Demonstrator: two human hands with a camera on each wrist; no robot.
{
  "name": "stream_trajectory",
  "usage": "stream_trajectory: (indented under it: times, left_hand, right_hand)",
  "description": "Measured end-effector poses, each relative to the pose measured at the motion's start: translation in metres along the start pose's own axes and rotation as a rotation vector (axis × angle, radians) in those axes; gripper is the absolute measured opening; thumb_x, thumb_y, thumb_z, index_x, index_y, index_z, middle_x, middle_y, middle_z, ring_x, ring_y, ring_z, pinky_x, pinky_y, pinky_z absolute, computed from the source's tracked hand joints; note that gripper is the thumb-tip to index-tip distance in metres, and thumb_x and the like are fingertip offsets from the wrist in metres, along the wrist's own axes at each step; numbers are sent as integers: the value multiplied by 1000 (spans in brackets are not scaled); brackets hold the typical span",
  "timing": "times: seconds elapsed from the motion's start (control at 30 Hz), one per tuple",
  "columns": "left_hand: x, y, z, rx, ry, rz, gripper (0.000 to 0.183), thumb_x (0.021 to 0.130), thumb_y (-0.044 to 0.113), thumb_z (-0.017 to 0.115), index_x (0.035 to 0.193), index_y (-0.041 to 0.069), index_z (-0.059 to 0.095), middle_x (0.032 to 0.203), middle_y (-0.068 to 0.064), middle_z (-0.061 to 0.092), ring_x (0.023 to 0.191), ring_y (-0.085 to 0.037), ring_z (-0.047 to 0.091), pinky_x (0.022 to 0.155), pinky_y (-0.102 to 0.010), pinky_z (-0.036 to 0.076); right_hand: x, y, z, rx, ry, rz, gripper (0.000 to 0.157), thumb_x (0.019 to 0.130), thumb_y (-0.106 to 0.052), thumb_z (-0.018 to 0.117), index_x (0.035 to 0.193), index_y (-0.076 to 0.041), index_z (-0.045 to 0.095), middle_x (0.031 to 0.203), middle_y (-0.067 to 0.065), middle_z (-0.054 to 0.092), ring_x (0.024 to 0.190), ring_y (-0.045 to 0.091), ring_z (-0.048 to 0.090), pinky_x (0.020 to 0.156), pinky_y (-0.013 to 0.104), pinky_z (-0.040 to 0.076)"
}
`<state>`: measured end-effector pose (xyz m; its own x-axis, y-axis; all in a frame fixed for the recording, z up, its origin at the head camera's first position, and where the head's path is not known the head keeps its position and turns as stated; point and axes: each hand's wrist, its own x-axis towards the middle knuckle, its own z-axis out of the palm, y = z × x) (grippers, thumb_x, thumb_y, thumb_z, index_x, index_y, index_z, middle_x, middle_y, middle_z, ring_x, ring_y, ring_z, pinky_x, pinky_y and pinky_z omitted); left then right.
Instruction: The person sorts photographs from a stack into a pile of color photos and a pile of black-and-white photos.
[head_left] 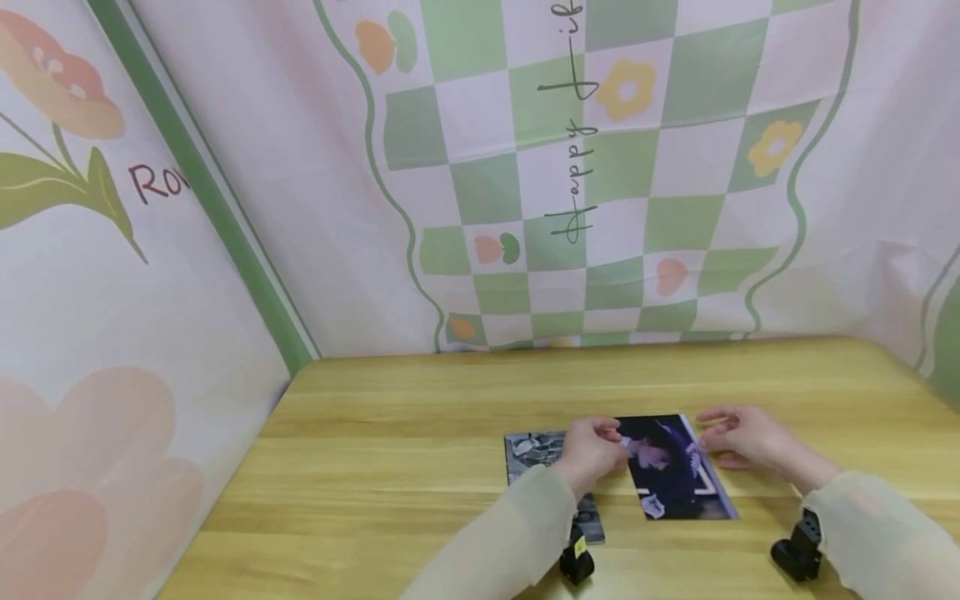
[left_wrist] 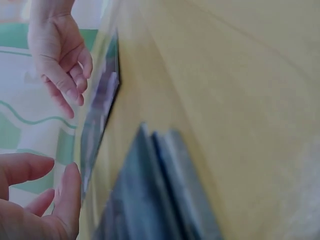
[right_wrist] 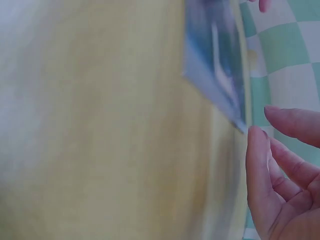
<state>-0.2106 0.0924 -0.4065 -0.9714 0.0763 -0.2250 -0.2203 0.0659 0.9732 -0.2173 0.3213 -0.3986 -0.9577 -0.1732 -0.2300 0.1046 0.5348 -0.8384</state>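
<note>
A flat rectangular item with a dark purple picture on its face (head_left: 671,475) lies on the wooden table, a pale strip along its right side. My left hand (head_left: 592,454) is at its left edge; in the left wrist view the thumb and fingers are apart with nothing between them. Off its right edge is my right hand (head_left: 752,437), fingers loosely bent and holding nothing. Partly hidden under the left wrist lies a grey picture-covered item (head_left: 531,450). Up close, it looks like a small stack of thin flat pieces (left_wrist: 150,200), blurred.
The wooden table (head_left: 360,467) reaches back to a hanging cloth (head_left: 480,183) with green and white checks. A flower-printed cloth (head_left: 90,317) hangs along the left side. Small black devices (head_left: 798,550) are strapped at both wrists.
</note>
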Motion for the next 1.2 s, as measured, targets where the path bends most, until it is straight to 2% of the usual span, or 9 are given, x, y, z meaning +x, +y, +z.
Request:
stream_trajectory:
  times: [0.17, 0.3, 0.5, 0.73, 0.9, 1.07, 1.2]
  left_hand:
    - [-3, 6, -6, -37, -50, 19, 46, 69, -21, 57, 110, -1, 65, 88, -7, 62, 76, -15, 59, 69, -30, 60]
    - [-9, 11, -13, -49, -90, 23, 43, 72, -17, 59, 112, 0, 64, 94, -10, 63, 79, -15, 62, 71, -29, 60]
    - [-15, 11, -29, -79, -127, 20, 40, 76, -13, 59, 114, 0, 63, 98, -10, 61, 78, -16, 62, 74, -29, 59]
    - [-23, 9, -51, -85, -206, 46, 37, 82, -8, 61, 117, 0, 61, 107, -13, 61, 84, -16, 63, 78, -29, 59]
    - [-27, 9, -70, -86, -241, 63, 36, 85, -5, 61, 120, -2, 59, 111, -16, 61, 89, -17, 64, 81, -31, 59]
    - [-27, 10, -89, -68, -257, 119, 37, 85, -3, 60, 121, -5, 57, 113, -20, 61, 90, -17, 64, 82, -33, 58]
    - [-28, 10, -102, -39, -263, 148, 39, 83, -3, 60, 122, -6, 57, 114, -21, 60, 90, -16, 62, 83, -31, 57]
  right_hand:
    - [-4, -9, 0, -34, 15, -35, 56, 90, -5, 58, 132, 20, 32, 103, 20, 61, 82, 18, 65, 70, 33, 60]
    - [-7, -21, 5, -63, 31, -58, 56, 89, -8, 60, 132, 17, 36, 102, 18, 61, 81, 17, 64, 68, 31, 60]
    - [-9, -40, 18, -1, -3, -89, 58, 89, -11, 62, 133, 16, 35, 98, 10, 64, 91, 20, 63, 78, 37, 59]
    - [-15, -54, 37, 28, -27, -106, 55, 92, -12, 59, 134, 15, 36, 102, 16, 63, 92, 24, 63, 76, 40, 59]
    - [-14, -67, 53, 83, -50, -119, 53, 93, -11, 58, 134, 14, 35, 101, 13, 65, 88, 23, 65, 75, 39, 60]
    - [-10, -78, 71, 117, -53, -135, 50, 92, -10, 59, 133, 12, 39, 100, 12, 65, 85, 20, 64, 73, 38, 59]
    - [-9, -84, 84, 174, -86, -158, 50, 92, -10, 59, 133, 12, 39, 102, 15, 63, 91, 23, 63, 76, 40, 59]
